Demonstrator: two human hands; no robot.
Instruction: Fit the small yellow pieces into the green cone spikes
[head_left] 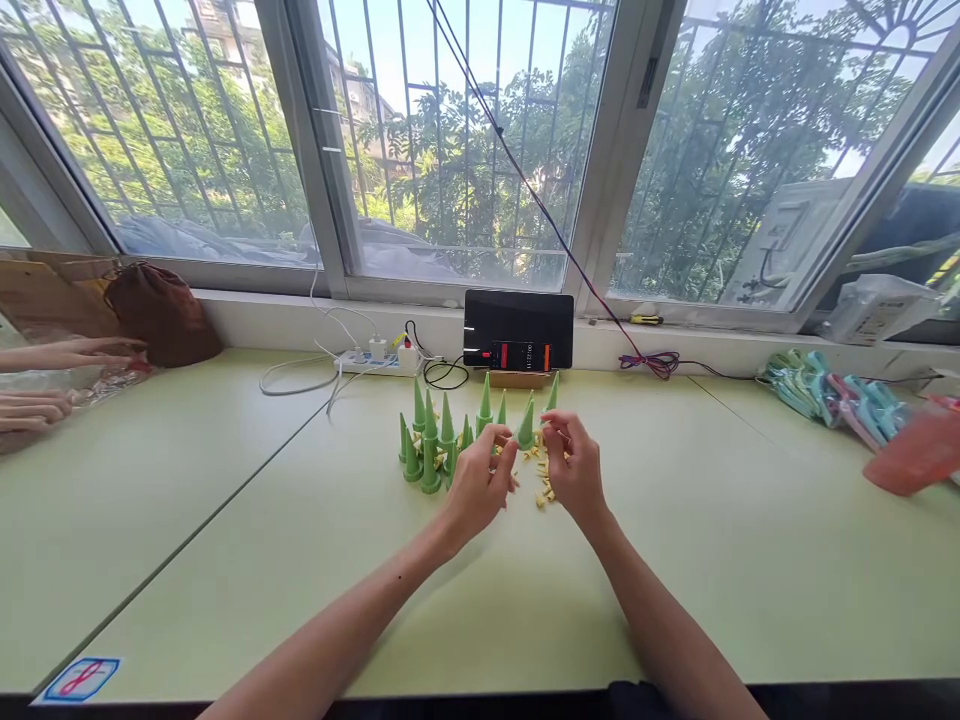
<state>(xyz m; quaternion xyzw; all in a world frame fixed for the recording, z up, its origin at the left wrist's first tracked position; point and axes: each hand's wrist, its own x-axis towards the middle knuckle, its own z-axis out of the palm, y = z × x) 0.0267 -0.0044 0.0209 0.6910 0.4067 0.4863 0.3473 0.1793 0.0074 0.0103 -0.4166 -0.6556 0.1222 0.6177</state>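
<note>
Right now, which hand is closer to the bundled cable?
Right. The right hand is in front of the bundled cable, slightly left; the left hand is farther left.

cones [430,475] stand on the table [480,640], with bits [541,497] among and beside them. behind the cones, on the far side, a screen [517,310] sits between a power strip [386,369] at left and a cord bundle [656,365] at right.

The cones [430,452] beside the left hand [480,472] look like smooth plastic with a faint sheen. Below the right hand [576,465], the table [675,570] is smooth and softly glossy. Beyond both, the tablet [517,318] has a glossy, glass-like screen. Well left of the left hand, the pouch [165,315] looks like matt, wrinkled cloth; well right of the right hand, the bag [874,310] looks like shiny, clear plastic.
</note>
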